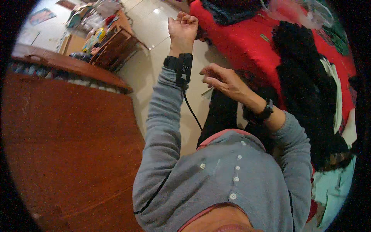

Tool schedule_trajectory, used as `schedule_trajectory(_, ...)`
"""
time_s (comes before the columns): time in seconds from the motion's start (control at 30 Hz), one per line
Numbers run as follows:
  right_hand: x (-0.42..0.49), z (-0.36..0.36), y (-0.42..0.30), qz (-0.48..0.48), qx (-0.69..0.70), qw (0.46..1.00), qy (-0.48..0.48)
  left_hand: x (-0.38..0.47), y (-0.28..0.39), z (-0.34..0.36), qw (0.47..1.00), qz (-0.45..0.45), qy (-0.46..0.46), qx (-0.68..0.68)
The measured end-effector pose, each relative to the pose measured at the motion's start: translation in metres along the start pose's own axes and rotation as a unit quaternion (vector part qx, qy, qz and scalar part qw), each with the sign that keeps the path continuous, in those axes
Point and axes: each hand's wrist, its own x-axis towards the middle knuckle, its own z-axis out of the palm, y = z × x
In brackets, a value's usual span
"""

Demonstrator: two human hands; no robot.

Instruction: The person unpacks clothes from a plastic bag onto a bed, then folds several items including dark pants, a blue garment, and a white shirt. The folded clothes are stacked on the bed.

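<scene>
My left hand (183,30) is raised over the tiled floor at the top middle, palm turned up and fingers loosely curled, with nothing visible in it. A black device (183,69) with a cable is strapped at that wrist. My right hand (221,79) hangs lower and to the right, fingers half bent and apart, holding nothing. A black band (265,111) circles the right wrist. Beside the right hand spreads a red cloth (246,40), with a black fuzzy garment (301,95) lying over it.
A reddish-brown wooden surface (69,139) fills the left side. Beyond it stands a wooden cabinet (113,43) heaped with bags and odds and ends. Clear plastic (307,13) and dark cloth (232,10) lie on the red cloth. Pale green fabric (336,185) is at the lower right.
</scene>
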Motion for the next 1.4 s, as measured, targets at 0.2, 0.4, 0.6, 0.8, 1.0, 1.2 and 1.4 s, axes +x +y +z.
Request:
schedule_trajectory(0.2,-0.025,-0.008,0.004,-0.03,0.008,0.993,0.118,-0.029,-0.08,0.005,0.978,-0.104,-0.009,-0.181)
schedule_trajectory(0.4,-0.04,-0.009,0.002,-0.155,-0.131,0.967,0.157,-0.055,-0.101,0.031,0.955,-0.164,-0.087,-0.23)
schedule_trajectory(0.6,-0.04,-0.008,-0.004,-0.194,-0.184,0.945,0.188,-0.057,-0.109,0.038,0.969,-0.151,-0.101,-0.166)
schedule_trajectory(0.8,-0.042,-0.004,0.004,-0.153,-0.168,0.95,0.214,-0.044,-0.123,0.022,0.987,0.021,-0.133,0.088)
schedule_trajectory(1.0,-0.044,-0.003,0.024,-0.139,-0.204,0.944,0.219,-0.042,-0.136,0.006,0.93,0.189,-0.141,0.28)
schedule_trajectory(1.2,-0.067,-0.046,0.024,-0.107,-0.223,0.957,0.15,-0.027,-0.145,-0.018,0.961,-0.041,-0.122,0.245)
schedule_trajectory(1.4,-0.157,-0.138,0.012,-0.047,-0.425,0.851,0.306,0.001,-0.186,-0.068,0.895,-0.205,-0.083,0.389)
